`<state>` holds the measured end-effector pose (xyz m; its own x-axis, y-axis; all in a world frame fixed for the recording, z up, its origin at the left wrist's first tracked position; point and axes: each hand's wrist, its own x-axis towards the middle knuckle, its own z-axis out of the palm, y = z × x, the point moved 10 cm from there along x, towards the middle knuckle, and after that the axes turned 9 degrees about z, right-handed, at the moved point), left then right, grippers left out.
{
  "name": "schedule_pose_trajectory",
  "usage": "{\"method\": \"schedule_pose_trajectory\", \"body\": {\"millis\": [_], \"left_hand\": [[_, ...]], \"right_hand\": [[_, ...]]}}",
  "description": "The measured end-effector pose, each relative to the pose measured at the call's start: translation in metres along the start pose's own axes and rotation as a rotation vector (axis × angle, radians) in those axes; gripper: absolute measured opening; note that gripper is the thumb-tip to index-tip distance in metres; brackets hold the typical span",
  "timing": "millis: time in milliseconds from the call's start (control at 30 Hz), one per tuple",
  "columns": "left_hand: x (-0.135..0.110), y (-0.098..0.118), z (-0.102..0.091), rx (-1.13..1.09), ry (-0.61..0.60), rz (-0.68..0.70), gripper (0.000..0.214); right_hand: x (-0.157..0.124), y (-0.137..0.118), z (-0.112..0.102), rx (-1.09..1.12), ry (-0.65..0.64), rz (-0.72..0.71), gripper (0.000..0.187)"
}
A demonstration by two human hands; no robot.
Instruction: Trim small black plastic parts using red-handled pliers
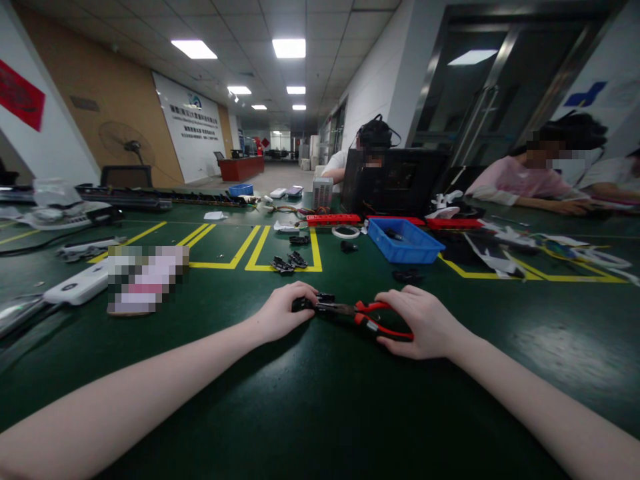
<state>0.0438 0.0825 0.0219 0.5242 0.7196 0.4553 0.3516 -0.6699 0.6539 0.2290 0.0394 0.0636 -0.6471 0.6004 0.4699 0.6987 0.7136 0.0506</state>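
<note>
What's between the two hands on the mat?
Head view: red-handled pliers, gripped by the right hand, nose meeting a small black part in the left hand.

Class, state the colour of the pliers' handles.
Red with black edging; right hand holds the pliers, left hand a black part. Head view.

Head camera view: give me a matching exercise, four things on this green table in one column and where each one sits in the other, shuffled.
Things:
1. pliers
2. blue bin
3. small black part
4. white power strip

Places:
A. far left on the table
B. gripped in the left hand
C. red handles under the right hand
D. farther back, beyond the right hand

Pairs: 1-C, 2-D, 3-B, 4-A.
</note>
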Motion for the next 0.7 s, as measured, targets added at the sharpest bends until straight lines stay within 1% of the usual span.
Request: {"method": "schedule_pose_trajectory", "body": {"millis": [200, 300, 400, 467, 700], "left_hand": [[0.000, 0.001, -0.001, 0.006, -0.008, 0.000, 0.014], [0.000, 0.002, -0.001, 0.016, -0.010, 0.002, 0.015], [0.000, 0.002, 0.000, 0.036, -0.020, 0.005, 0.016], [0.000, 0.002, 0.001, 0.052, -0.029, 0.010, 0.016], [0.000, 0.003, 0.002, 0.077, -0.042, 0.026, 0.016]], "right_hand": [[0.001, 0.008, 0.007, 0.009, -0.095, 0.104, 0.056], [0.001, 0.006, 0.008, -0.014, -0.116, 0.084, 0.060], [0.001, 0.003, 0.010, -0.039, -0.130, 0.047, 0.054], [0.001, 0.001, 0.010, -0.060, -0.116, 0.031, 0.051], [-0.002, -0.004, 0.002, -0.134, 0.003, -0.045, 0.053]]}}
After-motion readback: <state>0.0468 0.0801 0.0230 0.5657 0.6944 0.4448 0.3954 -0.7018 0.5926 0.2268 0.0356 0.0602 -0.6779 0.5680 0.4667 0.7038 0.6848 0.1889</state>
